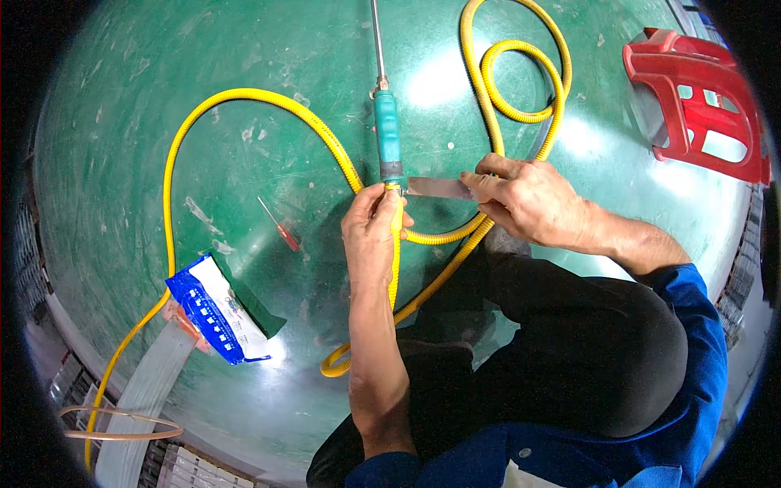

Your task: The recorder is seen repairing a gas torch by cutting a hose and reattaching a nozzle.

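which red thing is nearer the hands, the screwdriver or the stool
The small red-handled screwdriver, lying on the green floor just left of the left hand; the red plastic stool sits far right.

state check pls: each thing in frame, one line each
left hand: closed around the yellow hose where it meets the wand
right hand: gripping a flat metal blade
flat metal blade: tip against the hose-wand joint
yellow hose: looped loosely over the green floor
teal-handled wand: lying flat, joined to the hose
red screwdriver: lying loose, untouched
blue and white box: lying open
red plastic stool: tipped on its side
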### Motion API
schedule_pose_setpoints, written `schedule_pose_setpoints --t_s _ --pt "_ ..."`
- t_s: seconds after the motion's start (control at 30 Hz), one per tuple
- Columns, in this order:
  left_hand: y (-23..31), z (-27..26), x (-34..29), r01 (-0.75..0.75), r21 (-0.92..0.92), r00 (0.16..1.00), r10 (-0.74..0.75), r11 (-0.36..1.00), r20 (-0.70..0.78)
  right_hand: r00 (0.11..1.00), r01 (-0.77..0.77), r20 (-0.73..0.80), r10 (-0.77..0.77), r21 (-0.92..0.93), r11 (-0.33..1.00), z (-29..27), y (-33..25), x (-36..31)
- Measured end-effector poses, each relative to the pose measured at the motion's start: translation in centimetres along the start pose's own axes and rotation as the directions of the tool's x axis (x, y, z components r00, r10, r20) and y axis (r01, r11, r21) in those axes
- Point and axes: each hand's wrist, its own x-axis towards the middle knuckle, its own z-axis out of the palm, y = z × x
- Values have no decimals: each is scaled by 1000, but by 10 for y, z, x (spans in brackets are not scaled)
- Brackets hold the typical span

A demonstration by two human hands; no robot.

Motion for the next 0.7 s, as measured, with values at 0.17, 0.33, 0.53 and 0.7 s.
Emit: schedule_pose_setpoints --t_s 0.17,0.33,0.53,0.7 --pt "1 1 0 -14 30 1000 15 999 -7 997 -37 82 14 286 958 1 11 1" --pt "0 3 0 -24 37 1000 24 999 -1 760 -546 625 178 466 696 -6 21 15" --pt "-3 6 -2 -25 15 1000 25 1000 -17 955 -116 286 75 128 985 12 27 11" --pt "3 8 -2 -24 -20 1000 24 1000 -2 955 192 -139 -260 -376 906 29 27 -8"
